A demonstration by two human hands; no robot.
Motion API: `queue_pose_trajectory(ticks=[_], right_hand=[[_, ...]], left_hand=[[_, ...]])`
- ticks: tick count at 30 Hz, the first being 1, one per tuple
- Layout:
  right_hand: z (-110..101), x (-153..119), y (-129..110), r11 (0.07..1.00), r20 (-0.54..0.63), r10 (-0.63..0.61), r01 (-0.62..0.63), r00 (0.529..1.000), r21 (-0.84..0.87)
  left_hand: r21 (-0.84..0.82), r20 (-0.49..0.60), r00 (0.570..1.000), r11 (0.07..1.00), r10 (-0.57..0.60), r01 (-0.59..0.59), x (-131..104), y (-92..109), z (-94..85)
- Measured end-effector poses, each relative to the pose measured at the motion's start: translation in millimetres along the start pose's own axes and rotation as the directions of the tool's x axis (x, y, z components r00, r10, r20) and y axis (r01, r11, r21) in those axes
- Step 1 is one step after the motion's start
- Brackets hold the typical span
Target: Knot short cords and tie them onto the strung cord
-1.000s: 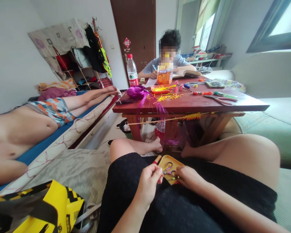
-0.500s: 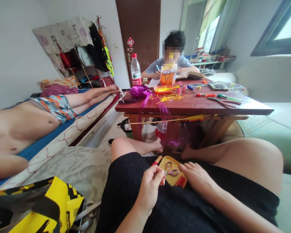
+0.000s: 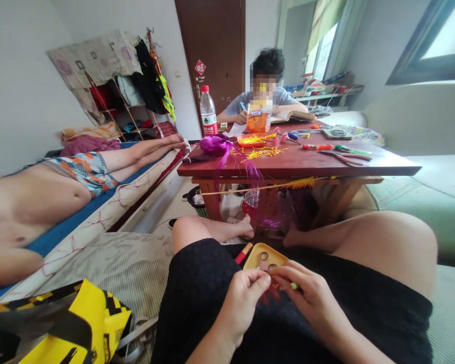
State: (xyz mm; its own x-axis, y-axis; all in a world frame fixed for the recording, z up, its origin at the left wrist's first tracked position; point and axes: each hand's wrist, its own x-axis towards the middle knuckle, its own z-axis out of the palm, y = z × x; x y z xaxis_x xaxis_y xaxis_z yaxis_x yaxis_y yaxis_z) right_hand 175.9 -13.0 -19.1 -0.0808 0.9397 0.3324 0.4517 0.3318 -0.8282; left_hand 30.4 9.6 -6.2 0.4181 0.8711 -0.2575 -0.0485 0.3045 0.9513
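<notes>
Over my lap, my left hand (image 3: 248, 292) is closed in a pinch; what lies between its thumb and forefinger is too small to make out. Close beside it, my right hand (image 3: 309, 290) is closed around a slim thing with a light-green end (image 3: 294, 286), mostly hidden by the fingers. The two sets of fingertips nearly meet. Just beyond them a yellow tray (image 3: 253, 259) rests on my lap, holding scissors (image 3: 264, 256) whose handle loops show. Part of the tray is covered by my hands. A red stick-like item (image 3: 243, 253) lies at the tray's left.
A reddish table (image 3: 220, 169) ahead carries purple strands (image 3: 216, 145), yellow pieces (image 3: 263, 153), pliers (image 3: 343, 157) and a water bottle (image 3: 208, 114). A person (image 3: 267, 71) writes behind it. Another person (image 3: 53, 194) lies on the left. A yellow-black bag (image 3: 93, 318) sits nearby.
My right hand has come from the tray's right side to my left hand, and a green-ended thing now shows in it. My left hand has shifted slightly right, still pinching.
</notes>
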Motion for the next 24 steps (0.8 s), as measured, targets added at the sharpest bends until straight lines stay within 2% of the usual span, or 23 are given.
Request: queue_pose_trajectory(ticks=[4,6,9,12,16,19,24], right_hand=[[5.0,-5.2,-0.5,0.945,0.010,-0.193,0.188,0.981,-0.267],[8.4,-6.4,0.9,0.920,0.015,-0.223,0.215,0.975,-0.328],[10.5,-7.4,3.9,0.923,-0.074,-0.223,0.186,0.972,-0.336],[7.3,-7.4,4.1,0.952,-0.116,-0.124,0.085,0.985,-0.294],[3.7,-10.0,-1.2,0.972,-0.026,0.087,-0.090,0.996,-0.218],[6.9,-16.6,-3.6,0.971,0.039,0.135,-0.124,0.990,-0.205],[11.9,-23.5,-2.3,0.924,0.140,0.231,-0.172,0.963,-0.343]], left_hand=[[0.019,-0.075,0.997,1.000,-0.004,0.006,5.1,-4.6,1.8],[0.062,-0.107,0.994,0.998,0.017,-0.011,6.5,-7.1,1.8],[0.104,-0.175,0.984,0.994,0.041,-0.023,6.0,-10.8,1.0],[0.124,-0.193,0.979,0.992,0.064,-0.040,3.8,-12.7,-0.7],[0.153,-0.234,0.964,0.984,0.124,-0.089,1.9,-12.5,-5.0],[0.181,-0.252,0.955,0.977,0.158,-0.114,2.2,-12.8,-7.5],[0.172,-0.250,0.952,0.976,0.175,-0.134,2.9,-13.3,-7.6]])
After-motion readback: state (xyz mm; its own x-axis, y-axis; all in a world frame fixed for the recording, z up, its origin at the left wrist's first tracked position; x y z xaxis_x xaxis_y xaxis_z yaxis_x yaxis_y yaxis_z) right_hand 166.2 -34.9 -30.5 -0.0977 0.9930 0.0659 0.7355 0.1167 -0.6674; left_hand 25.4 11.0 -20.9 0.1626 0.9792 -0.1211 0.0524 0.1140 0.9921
